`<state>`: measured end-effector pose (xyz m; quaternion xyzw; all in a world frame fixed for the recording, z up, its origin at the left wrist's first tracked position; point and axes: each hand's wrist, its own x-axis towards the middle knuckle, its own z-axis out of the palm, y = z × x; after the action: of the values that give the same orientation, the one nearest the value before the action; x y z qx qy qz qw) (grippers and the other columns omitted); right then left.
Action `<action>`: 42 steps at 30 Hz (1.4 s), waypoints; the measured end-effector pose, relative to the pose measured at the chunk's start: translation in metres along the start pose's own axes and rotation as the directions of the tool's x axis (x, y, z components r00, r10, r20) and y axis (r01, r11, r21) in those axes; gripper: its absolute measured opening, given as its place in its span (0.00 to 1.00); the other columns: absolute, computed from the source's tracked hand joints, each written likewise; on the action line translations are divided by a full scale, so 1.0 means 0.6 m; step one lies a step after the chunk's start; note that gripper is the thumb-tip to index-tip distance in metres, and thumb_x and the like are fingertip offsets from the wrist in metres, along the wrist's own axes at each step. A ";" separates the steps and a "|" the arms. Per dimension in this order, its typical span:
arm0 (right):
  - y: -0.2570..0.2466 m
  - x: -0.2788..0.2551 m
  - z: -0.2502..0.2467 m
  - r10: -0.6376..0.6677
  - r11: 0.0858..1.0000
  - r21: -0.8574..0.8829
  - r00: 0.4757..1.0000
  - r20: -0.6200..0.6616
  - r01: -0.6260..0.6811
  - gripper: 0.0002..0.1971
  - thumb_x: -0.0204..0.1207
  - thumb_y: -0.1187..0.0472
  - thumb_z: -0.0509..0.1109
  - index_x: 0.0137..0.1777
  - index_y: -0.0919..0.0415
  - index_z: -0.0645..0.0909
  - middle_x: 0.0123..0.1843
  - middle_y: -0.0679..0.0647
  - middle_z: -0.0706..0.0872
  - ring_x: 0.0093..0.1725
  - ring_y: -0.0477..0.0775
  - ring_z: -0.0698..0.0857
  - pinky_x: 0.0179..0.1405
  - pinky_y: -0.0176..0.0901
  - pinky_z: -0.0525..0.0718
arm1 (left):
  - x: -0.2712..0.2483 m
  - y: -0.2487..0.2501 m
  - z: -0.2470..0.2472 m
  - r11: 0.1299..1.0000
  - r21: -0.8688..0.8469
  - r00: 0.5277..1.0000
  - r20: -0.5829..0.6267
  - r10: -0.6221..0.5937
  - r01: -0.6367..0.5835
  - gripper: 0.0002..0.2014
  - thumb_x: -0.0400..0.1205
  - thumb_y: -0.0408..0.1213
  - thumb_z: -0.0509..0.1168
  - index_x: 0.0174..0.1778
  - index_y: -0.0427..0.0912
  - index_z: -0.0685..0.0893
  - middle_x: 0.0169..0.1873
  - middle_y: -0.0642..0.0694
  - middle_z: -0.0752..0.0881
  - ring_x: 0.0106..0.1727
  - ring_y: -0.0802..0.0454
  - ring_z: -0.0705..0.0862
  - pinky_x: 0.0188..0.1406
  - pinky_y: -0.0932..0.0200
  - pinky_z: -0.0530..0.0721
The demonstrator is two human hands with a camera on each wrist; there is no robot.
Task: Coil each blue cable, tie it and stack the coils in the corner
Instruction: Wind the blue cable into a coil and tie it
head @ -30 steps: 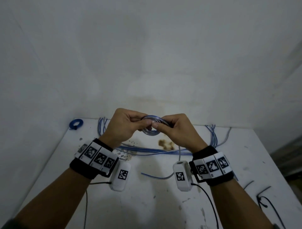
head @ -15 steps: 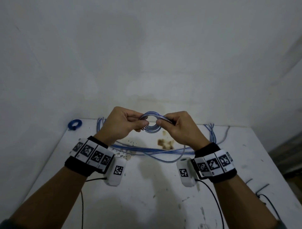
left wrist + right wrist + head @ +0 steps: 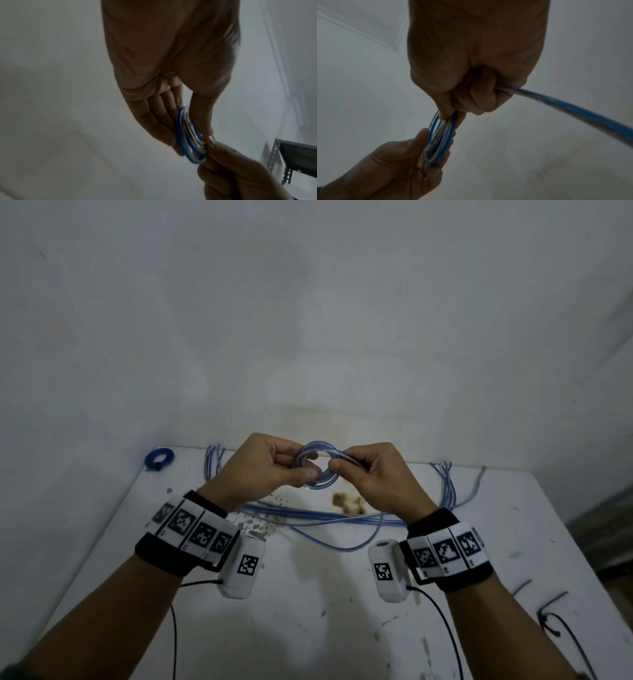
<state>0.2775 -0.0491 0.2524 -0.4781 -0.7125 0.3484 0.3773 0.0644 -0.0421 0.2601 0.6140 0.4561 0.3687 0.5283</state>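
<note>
A small coil of blue cable hangs in the air above the white table, between both hands. My left hand pinches its left side between thumb and fingers. My right hand grips the right side, and the loose blue cable tail runs out of its fist. That tail hangs down to the table. A finished blue coil lies in the far left corner. Several straight blue cables lie across the table under the hands.
The table stands against a white wall. Black wires lie near its right edge. A brown stain marks the middle. A grey metal rack shows in the left wrist view.
Both hands have lifted the coil a little and moved slightly apart on it. The loose tail on the table has been drawn up and shortened.
</note>
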 end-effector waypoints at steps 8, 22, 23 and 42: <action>0.003 -0.002 -0.006 0.065 0.998 0.014 0.995 0.082 -0.066 0.11 0.80 0.59 0.74 0.34 0.57 0.87 0.21 0.43 0.70 0.22 0.41 0.67 0.23 0.30 0.69 | -0.002 -0.001 0.004 0.996 0.085 0.998 -0.070 -0.005 0.011 0.10 0.70 0.24 0.79 0.46 0.34 0.91 0.36 0.39 0.92 0.35 0.48 0.91 0.37 0.56 0.90; 0.008 0.017 -0.044 0.076 0.979 0.191 0.997 0.002 -0.075 0.05 0.77 0.70 0.74 0.48 0.72 0.90 0.25 0.42 0.87 0.27 0.36 0.83 0.31 0.25 0.77 | -0.017 -0.007 0.014 0.979 0.203 1.000 0.012 -0.015 0.012 0.10 0.69 0.27 0.81 0.45 0.37 0.93 0.37 0.45 0.93 0.42 0.50 0.93 0.48 0.57 0.90; 0.011 0.010 -0.038 0.089 0.969 0.231 0.996 -0.017 -0.083 0.05 0.78 0.72 0.73 0.49 0.74 0.88 0.22 0.41 0.84 0.23 0.36 0.80 0.26 0.23 0.74 | -0.017 -0.008 0.012 0.988 0.154 1.000 -0.020 -0.012 0.015 0.10 0.70 0.27 0.81 0.46 0.36 0.93 0.37 0.43 0.93 0.42 0.48 0.93 0.47 0.57 0.90; 0.017 -0.014 0.017 0.158 0.960 0.235 0.987 -0.006 -0.152 0.15 0.70 0.55 0.82 0.40 0.70 0.88 0.39 0.80 0.82 0.36 0.55 0.77 0.36 0.54 0.77 | -0.013 -0.034 0.025 0.961 -0.264 0.992 -0.072 -0.107 0.084 0.17 0.66 0.35 0.77 0.50 0.32 0.89 0.44 0.32 0.92 0.45 0.43 0.91 0.43 0.57 0.91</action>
<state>0.2750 -0.0556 0.2372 -0.4890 -0.6220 0.4524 0.4114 0.0726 -0.0537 0.2379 0.5000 0.4550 0.4255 0.6016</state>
